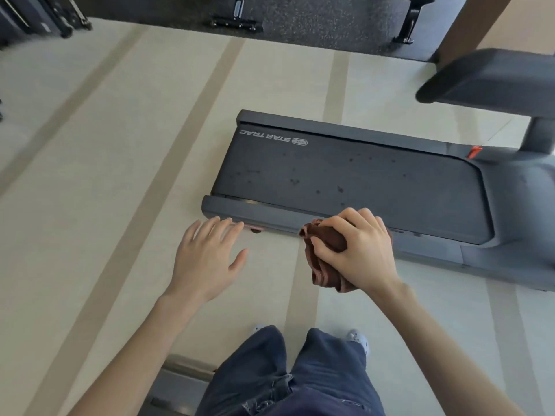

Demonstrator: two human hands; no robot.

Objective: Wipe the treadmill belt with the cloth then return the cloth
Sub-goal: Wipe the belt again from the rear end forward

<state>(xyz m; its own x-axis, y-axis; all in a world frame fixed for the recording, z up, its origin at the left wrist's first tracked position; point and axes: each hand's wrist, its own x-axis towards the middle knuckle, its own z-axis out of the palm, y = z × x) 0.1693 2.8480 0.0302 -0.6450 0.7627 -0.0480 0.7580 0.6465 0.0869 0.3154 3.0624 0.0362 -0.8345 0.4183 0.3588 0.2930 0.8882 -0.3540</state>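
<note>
1. My right hand [357, 250] has its fingers curled over the bunched brown cloth [322, 271], holding it at the near side rail [270, 219], probably ready to move onto the belt.
2. My left hand [207, 259] is empty, with fingers spread and relaxed near the rail's end, likely for balance.
3. The Star Trac treadmill belt [345, 178] shows dark spots across its middle, so I judge the wiping is not yet done.

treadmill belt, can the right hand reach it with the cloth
Probably yes: the right hand grips the cloth at the near side rail, with nothing between it and the belt.
</note>
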